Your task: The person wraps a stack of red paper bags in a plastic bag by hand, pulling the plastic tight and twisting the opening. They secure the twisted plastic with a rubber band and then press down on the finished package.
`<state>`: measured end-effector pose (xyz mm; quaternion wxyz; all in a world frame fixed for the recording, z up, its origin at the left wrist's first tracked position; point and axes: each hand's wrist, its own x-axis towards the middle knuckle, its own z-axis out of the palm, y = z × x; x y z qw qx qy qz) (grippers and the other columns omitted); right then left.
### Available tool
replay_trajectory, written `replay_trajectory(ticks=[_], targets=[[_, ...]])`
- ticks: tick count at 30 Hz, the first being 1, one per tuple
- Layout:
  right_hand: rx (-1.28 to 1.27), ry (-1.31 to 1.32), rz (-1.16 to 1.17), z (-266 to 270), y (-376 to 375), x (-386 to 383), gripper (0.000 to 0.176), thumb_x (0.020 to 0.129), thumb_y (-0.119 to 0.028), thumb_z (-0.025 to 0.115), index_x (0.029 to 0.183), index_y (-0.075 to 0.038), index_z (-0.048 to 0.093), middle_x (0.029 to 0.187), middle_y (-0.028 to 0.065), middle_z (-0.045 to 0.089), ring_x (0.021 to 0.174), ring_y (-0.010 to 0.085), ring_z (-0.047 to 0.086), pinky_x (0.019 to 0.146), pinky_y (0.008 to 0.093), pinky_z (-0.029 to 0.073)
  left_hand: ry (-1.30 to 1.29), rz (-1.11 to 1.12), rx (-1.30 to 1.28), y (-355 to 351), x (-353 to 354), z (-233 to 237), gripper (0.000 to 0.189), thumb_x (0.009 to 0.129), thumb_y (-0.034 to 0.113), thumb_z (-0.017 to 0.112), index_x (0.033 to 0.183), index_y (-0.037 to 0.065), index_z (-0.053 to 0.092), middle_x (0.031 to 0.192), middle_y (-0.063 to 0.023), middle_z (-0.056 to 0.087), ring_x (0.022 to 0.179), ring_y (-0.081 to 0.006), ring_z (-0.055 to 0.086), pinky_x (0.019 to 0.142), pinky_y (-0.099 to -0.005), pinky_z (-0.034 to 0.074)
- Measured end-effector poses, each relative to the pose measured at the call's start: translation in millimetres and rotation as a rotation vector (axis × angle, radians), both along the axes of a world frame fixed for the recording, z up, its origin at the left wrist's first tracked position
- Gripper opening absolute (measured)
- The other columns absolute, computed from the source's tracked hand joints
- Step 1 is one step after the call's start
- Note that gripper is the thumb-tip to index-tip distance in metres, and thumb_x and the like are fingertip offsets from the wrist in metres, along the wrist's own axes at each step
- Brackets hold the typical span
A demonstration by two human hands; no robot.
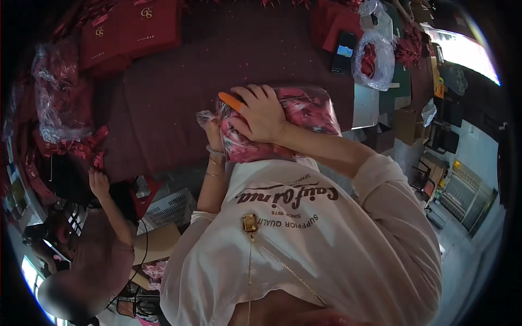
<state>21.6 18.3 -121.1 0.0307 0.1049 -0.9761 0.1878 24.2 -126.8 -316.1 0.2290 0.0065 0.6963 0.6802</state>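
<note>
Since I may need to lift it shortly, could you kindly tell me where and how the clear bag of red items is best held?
The clear bag is probably best gripped by its crumpled plastic end, coming from the left: that end juts past the bulging body, while the right hand lies across the top.

Maroon tablecloth point(174, 70), far left: dark-red gift boxes point(155, 30), gold lettering | left edge: red bundle point(62, 92) in clear wrap | far right: smartphone point(342, 57), screen lit, just beside clear plastic bag point(385, 50), red contents | beyond, right: cardboard box point(406, 125) | lower left: perforated plastic crate point(171, 211); co-worker point(106, 261), dull-pink shirt
</note>
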Motion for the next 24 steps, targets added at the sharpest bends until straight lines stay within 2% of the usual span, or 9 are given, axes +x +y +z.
replay_trajectory(ticks=[2,3,5,6,10,12,15,22,24], targets=[[0.069,-0.044,0.000,0.6,8.3,2.0,0.051,0.083,-0.039,0.050,0.123,-0.008,0.052,0.124,0.0130,0.048,0.106,0.0308,0.047,0.093,0.0455,0.032,0.097,-0.074,-0.147,-10.6,-7.5,1.5,0.024,0.082,0.017,0.048,0.066,0.001,0.056,0.064,-0.0016,0.055,0.059,-0.0104,0.049,0.055,-0.0284,0.038],[0.076,-0.049,-0.028,7.2,20.8,9.4,0.050,0.083,-0.038,0.050,0.124,-0.009,0.052,0.125,0.0126,0.047,0.108,0.0304,0.047,0.096,0.0461,0.030,-0.181,0.263,0.234,13.3,-10.6,85.0,0.023,0.082,0.015,0.050,0.063,0.002,0.052,0.062,0.0015,0.051,0.057,-0.0087,0.045,0.051,-0.0278,0.035],[0.091,-0.064,-0.086,15.4,45.2,23.2,0.046,0.083,-0.034,0.053,0.124,-0.012,0.052,0.125,0.0131,0.049,0.114,0.0288,0.046,0.102,0.0486,0.026,-0.049,0.095,0.217,21.7,0.5,38.8,0.021,0.081,0.011,0.053,0.061,0.002,0.049,0.060,0.0036,0.048,0.055,-0.0072,0.042,0.050,-0.0268,0.033],[0.091,-0.069,-0.091,22.1,46.5,25.8,0.046,0.083,-0.034,0.053,0.124,-0.012,0.052,0.125,0.0131,0.049,0.114,0.0288,0.046,0.102,0.0486,0.026,-0.098,0.139,0.235,30.0,-4.6,80.0,0.020,0.079,0.008,0.056,0.060,0.003,0.048,0.059,0.0040,0.046,0.055,-0.0066,0.039,0.050,-0.0271,0.033],[0.042,-0.185,-0.243,29.1,27.7,1.7,0.039,0.089,-0.031,0.046,0.121,-0.009,0.053,0.129,0.0089,0.048,0.123,0.0244,0.041,0.107,0.0460,0.023,-0.085,0.087,0.225,31.3,3.8,55.5,0.020,0.079,0.008,0.056,0.061,0.004,0.050,0.060,0.0038,0.047,0.056,-0.0064,0.041,0.051,-0.0264,0.034],[-0.007,-0.059,-0.284,1.7,11.1,-6.9,0.036,0.086,-0.031,0.050,0.109,-0.005,0.061,0.126,0.0142,0.049,0.121,0.0287,0.043,0.104,0.0462,0.028,-0.186,0.231,0.402,38.1,2.3,82.6,0.019,0.080,0.009,0.057,0.062,0.003,0.051,0.061,0.0037,0.049,0.057,-0.0064,0.042,0.051,-0.0261,0.034],[0.115,-0.073,-0.167,-0.7,19.6,-5.3,0.038,0.088,-0.032,0.047,0.112,-0.004,0.059,0.126,0.0166,0.047,0.115,0.0296,0.047,0.100,0.0443,0.032,-0.024,0.096,0.220,30.7,0.4,69.0,0.018,0.080,0.009,0.056,0.064,0.002,0.052,0.063,0.0036,0.050,0.059,-0.0065,0.044,0.052,-0.0257,0.036],[0.136,-0.226,-0.161,4.0,11.6,-11.0,0.040,0.088,-0.032,0.048,0.117,-0.006,0.055,0.122,0.0162,0.048,0.103,0.0286,0.053,0.086,0.0386,0.039,-0.089,0.111,0.233,25.1,-1.9,54.2,0.020,0.079,0.009,0.056,0.062,0.000,0.051,0.059,0.0027,0.049,0.056,-0.0071,0.043,0.049,-0.0272,0.035],[0.100,-0.192,-0.167,-0.1,10.2,-6.6,0.043,0.088,-0.033,0.048,0.122,-0.007,0.052,0.124,0.0160,0.047,0.106,0.0286,0.051,0.090,0.0399,0.038,-0.081,0.107,0.211,21.5,4.0,46.7,0.021,0.079,0.009,0.057,0.061,0.000,0.051,0.058,0.0026,0.049,0.055,-0.0072,0.043,0.049,-0.0275,0.035]])
